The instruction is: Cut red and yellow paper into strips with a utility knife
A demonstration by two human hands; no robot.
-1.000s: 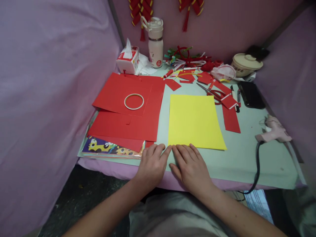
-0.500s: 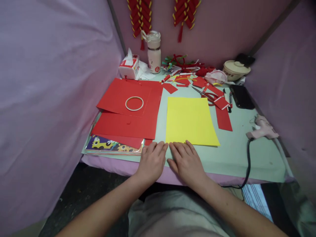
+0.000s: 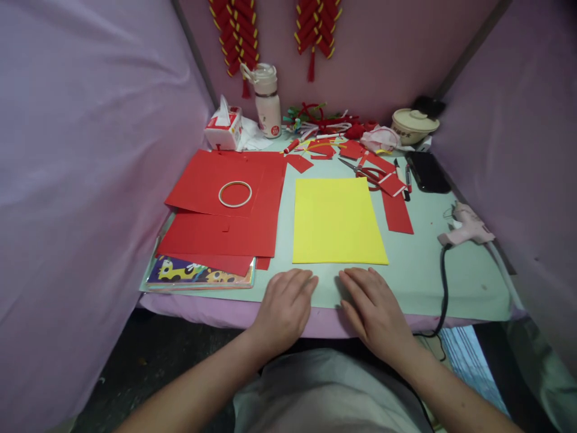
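Left hand (image 3: pixel 285 308) and right hand (image 3: pixel 377 308): I hold both palm down at the near side of the worktop (image 3: pixel 419 285), well clear of each other, fingers together and loosely bent, grasping nothing. My right thumb stands slightly off its fingers; my left thumb is hidden. Whether my fingertips bear on the surface cannot be told.

Workpiece: the yellow sheet (image 3: pixel 338 222) lies flat directly ahead of me, its near edge just beyond my fingertips and not touching them.

Step in hand: I judge this to be a pause at the near edge, with the sheet laid roughly square to me. Next move: any handling would call for a short forward reach, with light, even pressure to prevent sliding.

Left of the sheet: overlapping red sheets (image 3: pixel 256 237) bearing a white ring (image 3: pixel 235 206); under their near edge, a picture pack (image 3: pixel 180 272) printed with giraffe figures, no legible text.

Right: a red strip (image 3: pixel 398 214), scissors (image 3: pixel 361 171), a black phone (image 3: pixel 427 173) and a pink glue gun (image 3: pixel 467 226), none with writing I can read.

Rear markings: the white bottle (image 3: pixel 269 113) carries a round red mark that appears to read 316. Print on the tissue pack (image 3: pixel 225 135) and lettering on the lidded pot (image 3: pixel 411 130) are too small to read.
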